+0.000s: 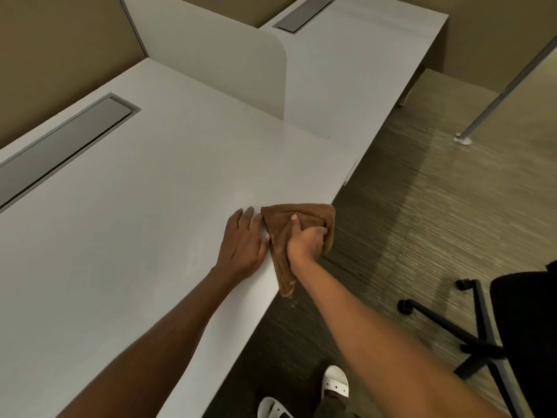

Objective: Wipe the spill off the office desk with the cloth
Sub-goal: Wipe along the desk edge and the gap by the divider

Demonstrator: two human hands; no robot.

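Right hand [306, 239] is clenched around the brown cloth [298, 233] at the desk's [135, 206] front edge, one cloth end hanging over the edge. Left hand [242, 241] lies flat and released on the desktop, fingertips touching the cloth. Can't make out any spill on the surface.

The one camera sits on my head. It looks forward and down, tipped a bit, at the white desk [144, 206] close in front of me. It sees both my arms reaching out, my feet, and the floor [422, 206] on the right.
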